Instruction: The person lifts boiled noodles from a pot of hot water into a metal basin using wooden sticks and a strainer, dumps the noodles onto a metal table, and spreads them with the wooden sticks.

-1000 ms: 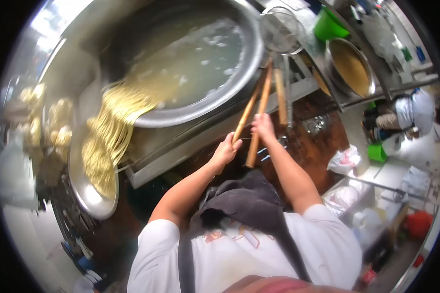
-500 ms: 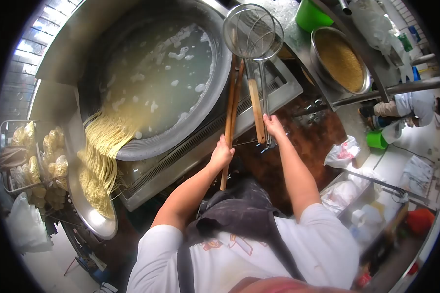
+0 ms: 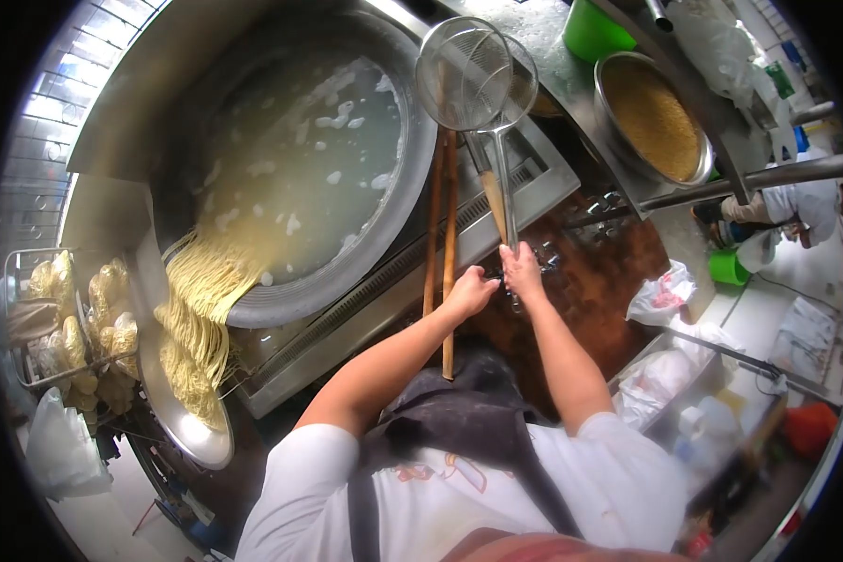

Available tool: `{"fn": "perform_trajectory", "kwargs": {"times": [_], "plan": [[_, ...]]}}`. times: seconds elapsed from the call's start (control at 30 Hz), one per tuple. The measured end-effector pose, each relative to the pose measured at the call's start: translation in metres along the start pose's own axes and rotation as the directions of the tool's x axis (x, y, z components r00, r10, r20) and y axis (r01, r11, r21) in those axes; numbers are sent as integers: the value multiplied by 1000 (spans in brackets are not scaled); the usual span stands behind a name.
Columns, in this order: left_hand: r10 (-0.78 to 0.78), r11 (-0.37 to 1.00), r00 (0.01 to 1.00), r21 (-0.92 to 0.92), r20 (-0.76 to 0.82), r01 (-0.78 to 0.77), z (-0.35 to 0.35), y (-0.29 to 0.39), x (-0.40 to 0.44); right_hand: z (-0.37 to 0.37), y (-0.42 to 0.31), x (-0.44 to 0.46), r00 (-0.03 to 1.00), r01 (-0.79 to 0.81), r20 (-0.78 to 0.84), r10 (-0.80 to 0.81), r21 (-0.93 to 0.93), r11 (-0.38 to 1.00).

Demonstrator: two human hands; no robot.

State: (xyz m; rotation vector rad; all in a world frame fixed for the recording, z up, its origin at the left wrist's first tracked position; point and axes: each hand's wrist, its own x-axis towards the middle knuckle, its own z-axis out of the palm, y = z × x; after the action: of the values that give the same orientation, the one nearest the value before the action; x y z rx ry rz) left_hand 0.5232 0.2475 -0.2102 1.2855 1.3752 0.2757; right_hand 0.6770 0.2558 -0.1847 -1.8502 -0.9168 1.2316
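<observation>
My right hand (image 3: 523, 273) is closed round the metal handle of a wire-mesh strainer (image 3: 501, 140). A second strainer with a wooden handle (image 3: 494, 201) overlaps it, the lower end hidden by that hand. Close beside it, my left hand (image 3: 473, 291) is curled shut; what its fingers hold, if anything, is hidden. Two long wooden sticks (image 3: 451, 234) lean against the stove front, left of the strainers, apart from my fingers. Yellow noodles (image 3: 201, 290) hang over the rim of a big wok (image 3: 347, 276) of cloudy, foamy water, down onto a metal tray (image 3: 204, 438).
A steel stove edge (image 3: 347, 328) runs in front of me. At the upper right stand a metal bowl (image 3: 651, 122) of yellowish-brown contents and a green container (image 3: 598, 33). A wire rack (image 3: 28, 370) with bagged food is at left. Another person (image 3: 801, 211) is at far right.
My left hand has let go of the wooden sticks and moved right, beside my right hand. The sticks have spread apart, and the strainers have shifted slightly left and down.
</observation>
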Motion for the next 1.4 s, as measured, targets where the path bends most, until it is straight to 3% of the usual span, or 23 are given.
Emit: {"fn": "perform_trajectory", "kwargs": {"times": [0.03,0.07,0.13,0.17,0.23,0.33,0.4,0.5,0.53,0.57,0.6,0.63,0.7,0.8,0.83,0.93,1.07,1.17,1.23,1.27,1.33,1.37,1.4], "plan": [[-55,998,998,-25,27,56,8,2,14,6,10,5,1000,23,-7,-23,12,1000],[-109,993,992,-48,55,112,12,6,25,13,46,21,947,286,-90,-307,-195,938],[-85,858,971,-479,222,184,18,17,46,9,39,22,924,334,-80,-373,-302,893],[-44,718,954,-654,297,237,21,21,54,2,36,22,980,192,-20,-199,-192,962],[98,604,915,-754,392,258,29,17,68,-19,-22,3,978,-146,150,145,-1,989],[232,415,859,-845,457,337,38,30,70,-37,-21,9,966,-129,246,84,174,976],[348,339,781,-846,519,412,38,38,73,-44,-23,10,964,-126,254,78,180,976],[281,405,849,-858,447,317,38,60,68,-59,-33,12,975,-90,211,69,92,992],[190,487,966,-871,178,65,49,58,72,-63,-42,9,981,-74,183,64,49,996],[124,586,985,-792,-119,-169,65,58,73,-66,-48,4,986,-62,154,60,9,998],[99,686,907,-633,-409,-360,75,55,72,-68,-51,-3,992,-36,123,36,-4,999],[22,759,961,-622,-275,-195,48,78,48,-70,-55,-9,996,-5,91,6,-18,1000],[-5,744,983,-657,-183,-119,33,86,33,-72,-60,-18,1000,24,23,-22,-95,995],[-15,733,997,-679,-80,-44,11,93,23,-86,-57,-32,911,272,-190,-366,-390,880],[-10,731,998,-681,-70,-40,9,93,25,-94,-70,-39,946,119,-241,-215,-358,926],[-8,741,999,-671,-41,-21,11,83,28,-121,-66,-42,870,115,-348,-351,-548,829],[-16,793,1000,-609,-12,5,19,75,49,-148,-67,-36,779,238,-371,-506,-572,785],[-102,781,995,-618,8,85,24,75,60,-144,-74,-36,780,310,-336,-528,-525,793],[-147,843,986,-531,-78,84,25,71,65,-134,-77,-40,790,360,-291,-540,-494,792],[-167,870,978,-485,-127,85,24,69,66,-128,-80,-41,864,314,-267,-427,-379,871],[-52,993,949,-116,-312,16,36,59,66,-113,-93,-43,968,172,-156,-195,-147,974],[-78,985,959,-167,-271,33,40,56,62,-103,-102,-43,984,131,-104,-146,-135,982],[-116,982,973,-173,-199,81,37,62,53,-95,-104,-38,968,214,-83,-238,-222,951]]}}
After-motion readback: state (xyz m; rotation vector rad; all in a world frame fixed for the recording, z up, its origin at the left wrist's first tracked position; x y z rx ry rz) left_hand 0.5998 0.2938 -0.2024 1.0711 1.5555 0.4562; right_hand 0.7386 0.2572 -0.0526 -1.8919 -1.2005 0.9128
